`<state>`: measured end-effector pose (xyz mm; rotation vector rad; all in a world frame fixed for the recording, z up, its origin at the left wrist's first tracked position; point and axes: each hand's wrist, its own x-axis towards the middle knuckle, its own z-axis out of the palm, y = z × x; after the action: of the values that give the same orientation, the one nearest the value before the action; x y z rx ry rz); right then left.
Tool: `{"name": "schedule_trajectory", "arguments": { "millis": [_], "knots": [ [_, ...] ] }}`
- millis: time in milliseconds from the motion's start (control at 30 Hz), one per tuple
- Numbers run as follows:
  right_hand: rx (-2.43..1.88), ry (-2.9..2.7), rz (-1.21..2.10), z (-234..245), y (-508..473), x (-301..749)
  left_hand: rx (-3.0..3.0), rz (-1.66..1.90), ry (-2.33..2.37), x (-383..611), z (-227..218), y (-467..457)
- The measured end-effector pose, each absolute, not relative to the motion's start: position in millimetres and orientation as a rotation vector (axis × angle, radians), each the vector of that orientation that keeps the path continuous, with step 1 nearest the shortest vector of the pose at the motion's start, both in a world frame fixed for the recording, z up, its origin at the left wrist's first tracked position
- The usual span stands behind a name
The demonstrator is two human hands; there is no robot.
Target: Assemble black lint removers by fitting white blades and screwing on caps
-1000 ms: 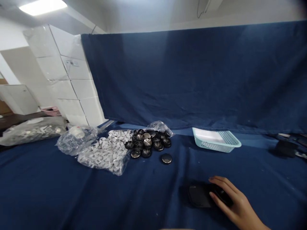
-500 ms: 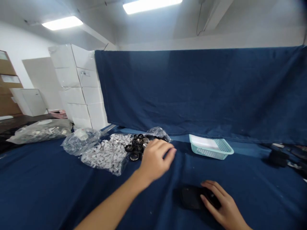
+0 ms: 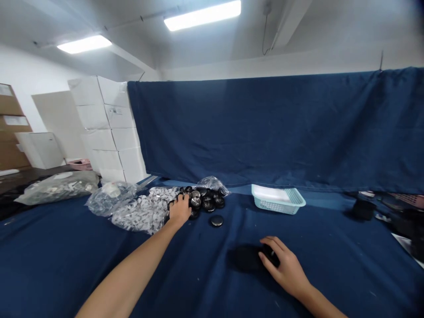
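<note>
The right hand (image 3: 287,267) is nearest, low over the blue cloth (image 3: 212,289), its fingers and thumb bent around a dark object (image 3: 272,254) – the grip is narrow, with most of the object hidden by the hand. Just beyond the fingertips, to the left, lies a flat black piece (image 3: 243,257), too dark to make out in detail.

Farther in, a single black disc (image 3: 216,221) with a shiny top lies alone on the cloth, just in front of a heap of black discs (image 3: 208,204). The left hand (image 3: 180,211) reaches to the left side of that heap, fingers bent down over it – whether they grip a disc I cannot tell.

Left of this hand, a clear bag of small pale pieces (image 3: 139,215) lies beside a crumpled clear bag (image 3: 109,201). To the right of the heap, well apart from it, stands a pale teal basket (image 3: 276,206) with a white sheet (image 3: 270,193) inside. Clear plastic (image 3: 212,183) lies behind the heap. White boxes (image 3: 107,128) are stacked at the back left, beside a hanging blue curtain (image 3: 265,132).
</note>
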<state>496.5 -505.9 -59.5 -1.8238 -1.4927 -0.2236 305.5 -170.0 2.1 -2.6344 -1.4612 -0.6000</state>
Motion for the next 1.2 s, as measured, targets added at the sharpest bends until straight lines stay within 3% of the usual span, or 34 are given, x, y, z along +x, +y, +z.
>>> {"name": "schedule_trajectory", "arguments": {
  "millis": [433, 667, 867, 1200],
  "knots": [
    [-1.514, -1.221, 0.229, -55.3, -505.0, 505.4, -3.048, -1.377, -1.493, 325.3, 0.9, -251.4],
    [-1.103, -0.895, 0.658, -38.5, -511.3, 537.1, -3.599, -1.275, -1.327, 389.0, -32.1, -318.7],
    [-0.378, -0.56, 1.079, -6.1, -531.9, 546.7, -3.668, -1.29, -1.131, 400.5, -48.6, -332.8],
    [-0.489, -0.667, 1.01, 11.1, -540.9, 548.6, -3.731, -1.033, -0.82, 398.0, -43.0, -333.4]
  ]
}}
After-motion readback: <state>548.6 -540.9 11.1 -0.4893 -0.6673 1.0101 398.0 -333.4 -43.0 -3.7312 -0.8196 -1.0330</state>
